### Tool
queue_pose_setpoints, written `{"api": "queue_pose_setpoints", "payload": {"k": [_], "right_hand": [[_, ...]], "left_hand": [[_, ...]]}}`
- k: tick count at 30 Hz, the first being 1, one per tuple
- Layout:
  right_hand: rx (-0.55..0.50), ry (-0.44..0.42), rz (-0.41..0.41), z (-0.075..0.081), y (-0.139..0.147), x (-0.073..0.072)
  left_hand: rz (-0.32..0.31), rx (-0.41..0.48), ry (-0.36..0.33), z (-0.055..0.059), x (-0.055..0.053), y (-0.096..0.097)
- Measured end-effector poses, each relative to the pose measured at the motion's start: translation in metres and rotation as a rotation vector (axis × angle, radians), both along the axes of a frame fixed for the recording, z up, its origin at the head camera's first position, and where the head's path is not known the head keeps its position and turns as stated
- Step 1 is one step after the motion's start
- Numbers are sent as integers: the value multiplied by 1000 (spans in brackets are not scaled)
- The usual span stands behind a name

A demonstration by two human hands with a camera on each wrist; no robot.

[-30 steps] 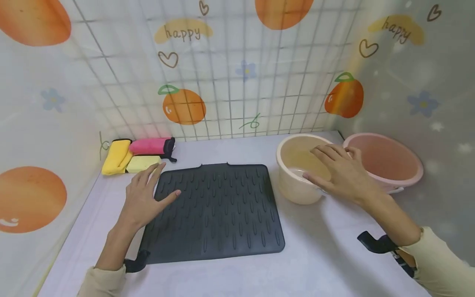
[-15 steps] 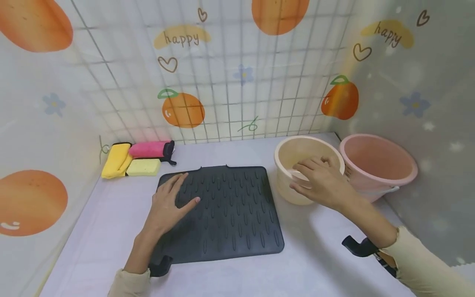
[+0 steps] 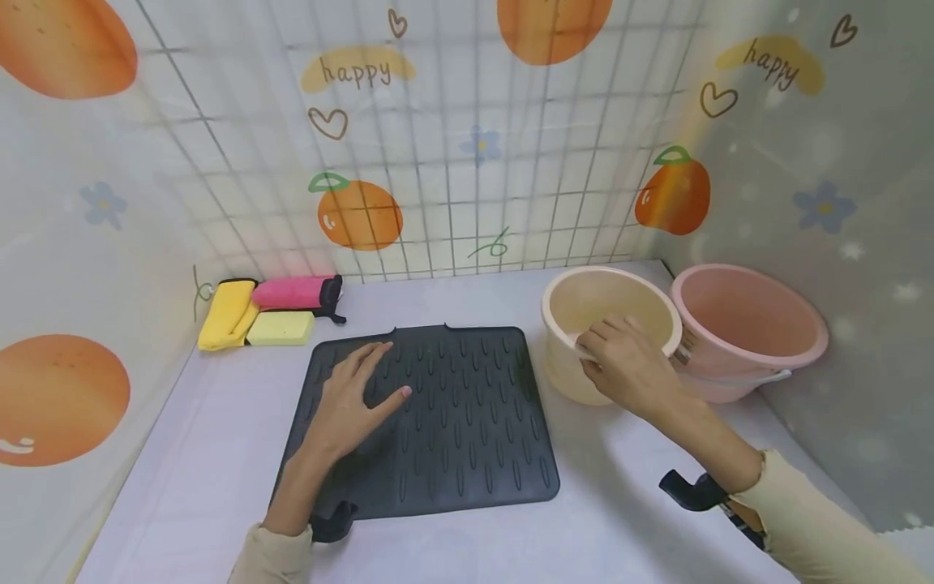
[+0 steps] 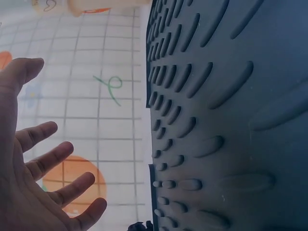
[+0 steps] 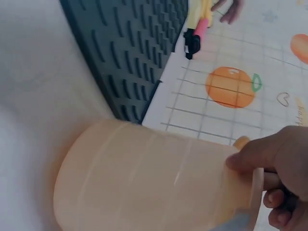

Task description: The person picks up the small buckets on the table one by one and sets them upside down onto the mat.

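Note:
A cream plastic bucket [image 3: 576, 369] stands at the right of the table. My right hand [image 3: 631, 365] pinches its near rim; in the right wrist view the thumb [image 5: 250, 156] presses the outer wall while the fingers curl over the rim. Over the left part of a dark grey ribbed mat [image 3: 452, 414], my left hand [image 3: 350, 405] hovers with spread fingers and holds nothing. The left wrist view shows those fingers [image 4: 53, 161] apart from the mat's ribbed surface [image 4: 231, 144].
Right of the cream bucket is a pink bucket [image 3: 744, 316] with a white handle. At the back left lie a folded yellow cloth [image 3: 228, 315], a rolled pink cloth [image 3: 292, 292] and a pale yellow sponge [image 3: 280, 328]. A printed curtain over a wire grid [image 3: 445, 162] closes the back.
My right hand has moved left and down from above the cream bucket and now grips its rim. My left hand has shifted right over the mat.

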State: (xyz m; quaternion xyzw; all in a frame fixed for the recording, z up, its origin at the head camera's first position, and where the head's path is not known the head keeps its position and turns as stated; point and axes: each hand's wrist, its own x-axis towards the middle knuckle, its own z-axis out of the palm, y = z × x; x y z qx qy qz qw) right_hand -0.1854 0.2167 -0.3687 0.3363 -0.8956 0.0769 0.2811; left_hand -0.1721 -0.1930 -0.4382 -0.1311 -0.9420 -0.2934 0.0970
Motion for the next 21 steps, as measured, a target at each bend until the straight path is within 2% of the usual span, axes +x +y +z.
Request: {"api": "queue_pose_setpoints", "payload": {"k": [3, 6, 13, 19, 21], "right_hand": [[-41, 11, -2, 7, 2, 0], [-100, 16, -36, 19, 5, 4], [-314, 35, -82, 45, 14, 16], [-481, 3, -101, 51, 15, 25], [-536, -7, -116, 51, 15, 27]], "left_hand": [[-14, 4, -9, 0, 1, 4], [-23, 20, -5, 1, 1, 6], [-37, 72, -24, 1, 1, 15], [-91, 193, -73, 5, -1, 25], [-128, 260, -92, 7, -4, 32]]}}
